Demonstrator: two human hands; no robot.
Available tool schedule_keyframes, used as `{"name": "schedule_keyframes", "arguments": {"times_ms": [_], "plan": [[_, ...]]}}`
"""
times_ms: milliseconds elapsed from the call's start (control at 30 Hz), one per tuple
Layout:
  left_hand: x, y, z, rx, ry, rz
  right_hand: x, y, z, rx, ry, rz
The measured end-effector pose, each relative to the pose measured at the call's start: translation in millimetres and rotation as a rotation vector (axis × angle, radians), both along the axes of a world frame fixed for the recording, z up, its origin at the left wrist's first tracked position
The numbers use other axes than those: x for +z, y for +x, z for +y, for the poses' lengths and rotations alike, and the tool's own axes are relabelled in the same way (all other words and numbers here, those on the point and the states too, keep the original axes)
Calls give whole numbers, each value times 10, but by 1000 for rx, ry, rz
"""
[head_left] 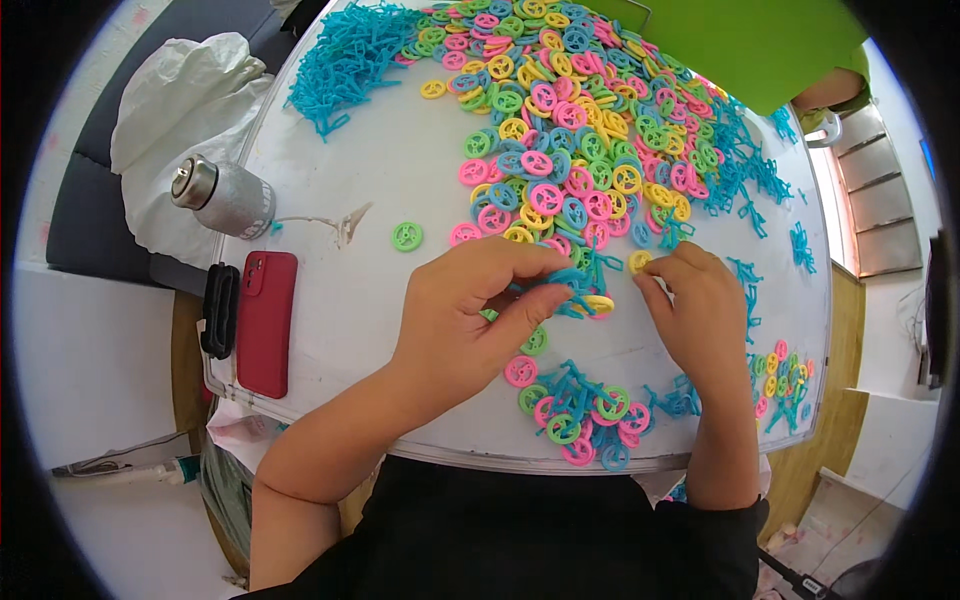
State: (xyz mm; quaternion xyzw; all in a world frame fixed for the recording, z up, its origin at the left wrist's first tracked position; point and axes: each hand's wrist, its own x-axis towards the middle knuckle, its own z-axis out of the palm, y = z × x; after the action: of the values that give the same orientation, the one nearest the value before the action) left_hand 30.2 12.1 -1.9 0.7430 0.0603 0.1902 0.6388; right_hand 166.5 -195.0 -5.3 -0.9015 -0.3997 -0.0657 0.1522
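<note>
My left hand (465, 305) is closed around several blue plastic stick-like pieces (574, 284), which stick out past the thumb and fingertips. A yellow wheel (598, 305) shows just under them; whether it is attached to them I cannot tell. To the right, my right hand (700, 300) pinches a small yellow spoked wheel (639, 261) between thumb and fingertips. Beyond both hands spreads a large heap of pink, green, yellow and blue spoked wheels (560, 130). Close to my body lies a cluster of blue pieces joined with wheels (580, 410).
Blue stick pieces form a pile (350, 60) at the far left, with more (735, 165) at right. On the white table (340, 190) lie a red phone (266, 325), a black case (220, 312) and a grey bottle (225, 195). A person in green (750, 50) sits opposite.
</note>
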Motion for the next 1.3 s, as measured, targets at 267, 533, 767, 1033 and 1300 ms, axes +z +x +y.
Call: {"name": "schedule_keyframes", "arguments": {"times_ms": [267, 533, 767, 1033, 1300], "plan": [[-17, 17, 5, -79, -27, 77, -38, -7, 63, 6, 91, 108], [-29, 33, -27, -37, -77, 46, -16, -31, 48, -24, 123, 170], [-13, 23, -12, -90, -78, 114, -3, -70, 21, -14, 16, 155], [-27, 20, -26, -92, -48, 119, -62, -56, 78, -41, -27, -23], [9, 16, -35, -90, 70, 83, 246, -40, -3, 21, 761, 1158]]}}
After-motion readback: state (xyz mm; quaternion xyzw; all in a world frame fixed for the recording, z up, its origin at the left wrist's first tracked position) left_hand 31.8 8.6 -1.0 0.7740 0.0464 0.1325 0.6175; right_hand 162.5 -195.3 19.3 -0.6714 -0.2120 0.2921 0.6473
